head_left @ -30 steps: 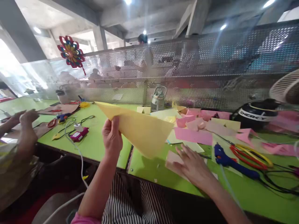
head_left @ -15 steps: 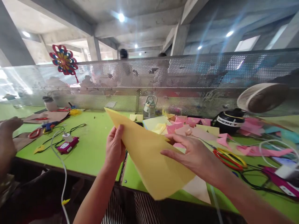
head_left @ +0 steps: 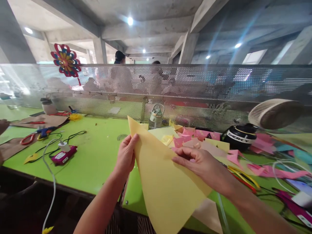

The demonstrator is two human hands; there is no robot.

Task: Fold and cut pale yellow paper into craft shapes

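A large sheet of yellow paper (head_left: 165, 182) hangs tilted in front of me, over the front edge of the green table. My left hand (head_left: 128, 152) pinches its left edge, thumb on top. On the upper right edge, my right hand (head_left: 198, 162) grips the same sheet between thumb and fingers. Behind the right hand lie pink paper scraps (head_left: 192, 133) and a pale yellow crumpled piece (head_left: 168, 139). Scissors (head_left: 243, 178) with yellow and red handles lie by my right wrist. A beige sheet (head_left: 208, 214) shows partly beneath the yellow paper.
A purple power strip (head_left: 63, 155) with a white plug sits at left, near red-handled scissors (head_left: 28, 138). Along the mesh divider (head_left: 109, 78) stand a clear bottle (head_left: 156, 117), a black jug (head_left: 240, 136) and a fan (head_left: 273, 113). Another person's hand (head_left: 3, 125) shows at far left.
The yellow sheet has tipped more upright, its lower corner dropping past the bottom of the view. Both hands keep hold of it. The other person's hand at left has mostly left the view.
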